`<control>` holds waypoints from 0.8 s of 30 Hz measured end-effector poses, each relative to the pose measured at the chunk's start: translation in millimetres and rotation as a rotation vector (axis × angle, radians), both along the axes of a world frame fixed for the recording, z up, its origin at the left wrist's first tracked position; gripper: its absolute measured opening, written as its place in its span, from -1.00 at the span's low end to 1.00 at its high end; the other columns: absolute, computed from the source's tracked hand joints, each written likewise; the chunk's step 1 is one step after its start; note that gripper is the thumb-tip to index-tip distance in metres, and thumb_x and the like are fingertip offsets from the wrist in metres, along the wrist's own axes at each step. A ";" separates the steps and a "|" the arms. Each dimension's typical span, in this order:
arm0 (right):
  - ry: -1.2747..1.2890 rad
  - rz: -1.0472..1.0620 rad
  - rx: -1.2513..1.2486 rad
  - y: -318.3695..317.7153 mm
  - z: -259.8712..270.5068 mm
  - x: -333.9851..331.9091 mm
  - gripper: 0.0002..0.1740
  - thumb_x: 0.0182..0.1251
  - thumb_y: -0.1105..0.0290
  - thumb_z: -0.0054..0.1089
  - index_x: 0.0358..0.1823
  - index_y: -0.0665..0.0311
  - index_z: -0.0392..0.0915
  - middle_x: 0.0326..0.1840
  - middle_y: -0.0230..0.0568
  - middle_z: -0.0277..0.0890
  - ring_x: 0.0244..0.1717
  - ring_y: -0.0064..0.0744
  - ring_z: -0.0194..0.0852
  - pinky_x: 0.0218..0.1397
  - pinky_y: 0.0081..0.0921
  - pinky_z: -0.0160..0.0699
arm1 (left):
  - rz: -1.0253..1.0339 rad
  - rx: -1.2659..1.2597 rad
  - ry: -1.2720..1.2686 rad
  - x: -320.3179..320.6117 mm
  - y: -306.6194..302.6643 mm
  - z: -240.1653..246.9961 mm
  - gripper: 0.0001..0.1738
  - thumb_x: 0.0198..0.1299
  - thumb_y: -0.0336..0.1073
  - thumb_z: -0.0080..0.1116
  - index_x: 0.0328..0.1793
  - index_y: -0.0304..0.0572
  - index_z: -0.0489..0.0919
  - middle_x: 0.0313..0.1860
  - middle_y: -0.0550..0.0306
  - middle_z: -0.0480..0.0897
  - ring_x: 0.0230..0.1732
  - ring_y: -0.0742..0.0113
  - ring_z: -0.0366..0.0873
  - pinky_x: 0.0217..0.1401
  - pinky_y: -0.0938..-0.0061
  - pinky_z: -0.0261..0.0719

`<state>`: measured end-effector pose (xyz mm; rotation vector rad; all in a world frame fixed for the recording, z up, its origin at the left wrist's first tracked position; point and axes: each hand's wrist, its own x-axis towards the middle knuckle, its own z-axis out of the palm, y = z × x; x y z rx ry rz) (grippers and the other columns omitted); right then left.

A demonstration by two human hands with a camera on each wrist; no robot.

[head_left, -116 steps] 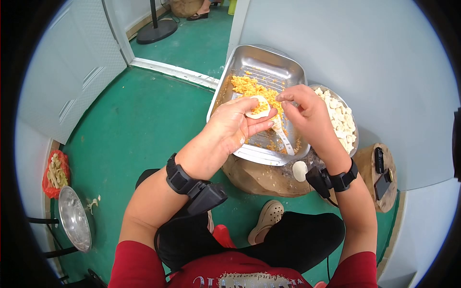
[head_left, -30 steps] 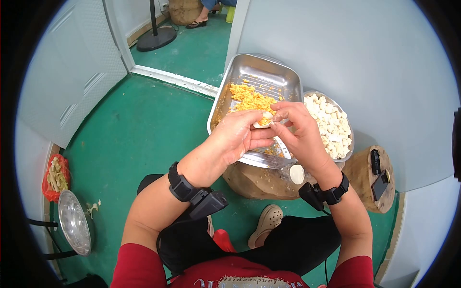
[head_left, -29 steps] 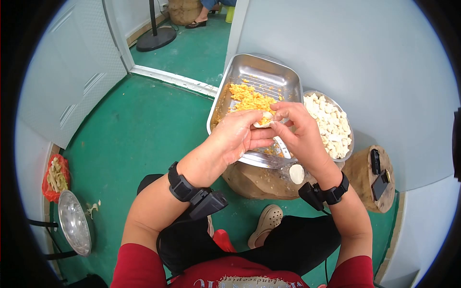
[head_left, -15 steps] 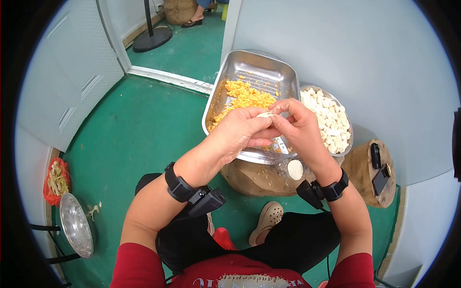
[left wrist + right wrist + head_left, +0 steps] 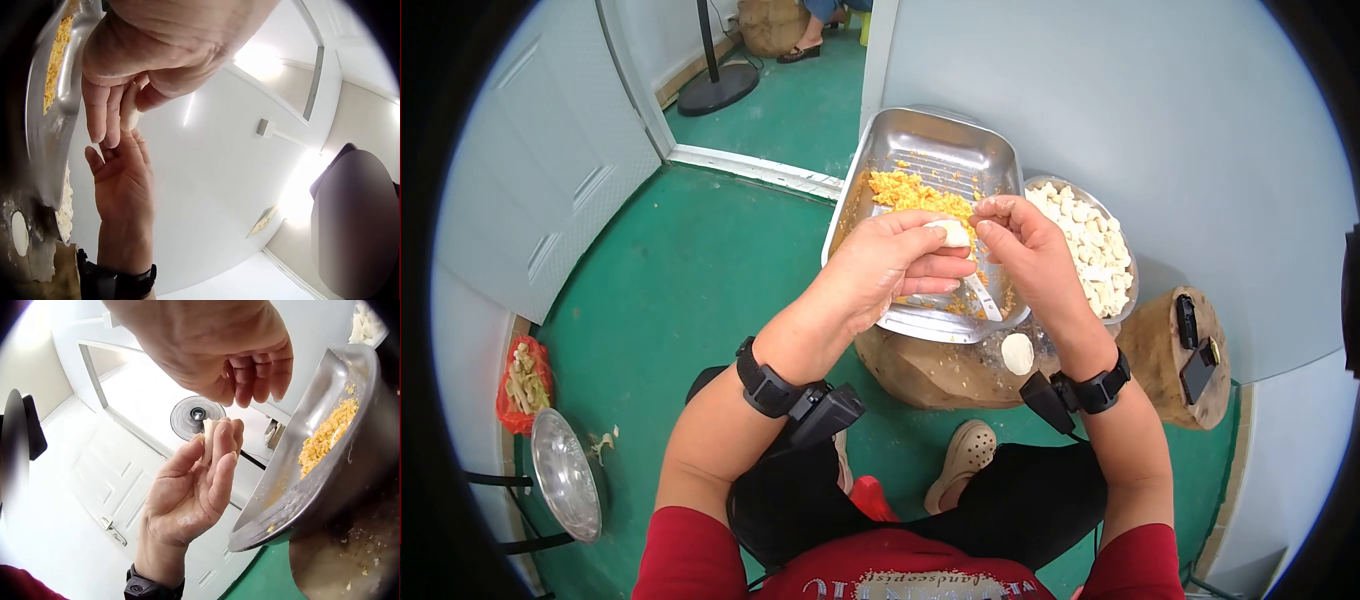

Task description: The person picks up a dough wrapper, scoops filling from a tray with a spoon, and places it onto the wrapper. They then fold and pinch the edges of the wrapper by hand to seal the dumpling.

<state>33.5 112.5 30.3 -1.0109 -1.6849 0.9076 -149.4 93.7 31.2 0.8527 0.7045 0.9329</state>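
Observation:
My left hand holds a small white folded dumpling between thumb and fingers, above a metal tray of yellow filling. In the right wrist view the dumpling sits at the left hand's fingertips. My right hand hovers just right of it, fingers loosely curled and holding nothing. The left wrist view shows the dumpling in the left fingers, with the right hand relaxed just beneath. A white spoon lies in the tray.
A metal bowl heaped with finished dumplings stands right of the tray. A round dough wrapper lies on the wooden stump under the tray. A smaller stump carries a phone. A steel lid and a red bag lie on the green floor at left.
Both hands were pinching the filled wrapper together. Now my right hand has let go and drawn slightly to the right, and the closed dumpling stays in my left hand.

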 end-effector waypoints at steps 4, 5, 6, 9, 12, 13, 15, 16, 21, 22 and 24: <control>0.073 0.037 -0.291 -10.6 14.8 -2.7 -0.71 0.28 0.27 0.12 -0.12 0.35 0.51 -0.28 -0.35 0.51 -0.27 -0.66 0.38 -0.24 -0.69 0.37 | 0.031 0.023 0.020 1.0 0.2 2.3 -0.68 0.31 -0.33 -0.09 0.09 -0.38 0.43 -0.08 -0.08 0.58 -0.08 0.23 0.61 -0.08 0.48 0.62; 0.081 0.062 -0.344 -11.4 16.0 -2.7 -0.68 0.28 0.24 0.12 -0.11 0.36 0.51 -0.27 -0.34 0.51 -0.27 -0.65 0.38 -0.23 -0.68 0.38 | 0.026 0.028 0.027 2.0 -0.4 3.8 -0.68 0.31 -0.33 -0.09 0.09 -0.38 0.43 -0.08 -0.08 0.58 -0.08 0.23 0.61 -0.08 0.48 0.62; 0.088 0.060 -0.339 -11.4 17.0 -2.5 -0.68 0.28 0.24 0.12 -0.11 0.36 0.51 -0.27 -0.34 0.51 -0.27 -0.65 0.38 -0.23 -0.68 0.38 | 0.037 0.040 0.049 2.8 -1.5 5.6 -0.69 0.31 -0.33 -0.09 0.09 -0.37 0.44 -0.08 -0.07 0.59 -0.09 0.25 0.61 -0.09 0.49 0.63; 0.162 0.148 -0.425 -12.6 20.8 -2.3 -0.64 0.26 0.19 0.15 -0.12 0.37 0.51 -0.26 -0.33 0.51 -0.26 -0.64 0.40 -0.21 -0.68 0.38 | 0.047 0.058 0.082 5.0 -7.7 13.3 -0.69 0.31 -0.32 -0.08 0.09 -0.36 0.45 -0.09 -0.04 0.59 -0.12 0.28 0.62 -0.10 0.52 0.63; 0.159 0.206 -0.398 -14.7 24.1 -5.2 -0.64 0.23 0.21 0.18 -0.14 0.39 0.52 -0.27 -0.31 0.53 -0.26 -0.64 0.42 -0.20 -0.69 0.39 | 0.062 0.075 0.104 4.7 -14.8 17.3 -0.68 0.31 -0.31 -0.07 0.09 -0.35 0.46 -0.10 -0.02 0.60 -0.13 0.30 0.62 -0.10 0.55 0.63; 0.158 0.224 -0.386 -12.4 20.5 -3.9 -0.64 0.22 0.22 0.20 -0.15 0.40 0.52 -0.26 -0.30 0.53 -0.25 -0.63 0.43 -0.19 -0.69 0.39 | 0.067 0.087 0.109 5.8 -16.6 18.4 -0.68 0.30 -0.31 -0.06 0.10 -0.34 0.46 -0.11 -0.01 0.60 -0.13 0.31 0.63 -0.10 0.56 0.63; 0.167 0.251 -0.368 -14.0 21.8 -4.4 -0.65 0.21 0.23 0.21 -0.15 0.41 0.52 -0.25 -0.29 0.53 -0.24 -0.63 0.43 -0.17 -0.69 0.40 | 0.091 0.109 0.135 9.2 -22.6 24.6 -0.68 0.30 -0.31 -0.05 0.11 -0.33 0.46 -0.11 -0.01 0.60 -0.13 0.30 0.63 -0.10 0.55 0.63; 0.172 0.241 -0.388 -17.2 25.8 -4.0 -0.65 0.21 0.24 0.22 -0.15 0.40 0.53 -0.25 -0.29 0.53 -0.23 -0.63 0.44 -0.17 -0.69 0.40 | 0.102 0.128 0.150 10.9 -25.5 27.5 -0.68 0.30 -0.31 -0.05 0.12 -0.32 0.46 -0.11 0.00 0.60 -0.13 0.30 0.63 -0.10 0.55 0.63; 0.194 0.200 -0.361 -24.5 35.0 4.4 -0.70 0.20 0.28 0.23 -0.19 0.40 0.53 -0.27 -0.30 0.52 -0.25 -0.63 0.43 -0.18 -0.69 0.40 | 0.104 0.165 0.141 18.1 -29.7 33.9 -0.68 0.30 -0.31 -0.07 0.13 -0.30 0.45 -0.11 0.00 0.60 -0.14 0.29 0.63 -0.10 0.53 0.63; 0.220 0.204 -0.349 -24.5 31.7 6.2 -0.72 0.20 0.29 0.22 -0.21 0.39 0.53 -0.29 -0.31 0.52 -0.26 -0.63 0.42 -0.19 -0.69 0.40 | 0.101 0.166 0.134 19.2 -29.7 34.0 -0.68 0.31 -0.32 -0.07 0.13 -0.30 0.45 -0.11 0.00 0.60 -0.14 0.28 0.63 -0.10 0.52 0.64; 0.249 0.194 -0.340 -25.7 28.9 9.5 -0.74 0.21 0.31 0.21 -0.23 0.39 0.53 -0.31 -0.32 0.51 -0.27 -0.64 0.41 -0.20 -0.69 0.39 | 0.088 0.169 0.142 21.6 -28.1 32.2 -0.67 0.31 -0.32 -0.08 0.14 -0.30 0.44 -0.11 -0.01 0.60 -0.14 0.28 0.63 -0.09 0.52 0.64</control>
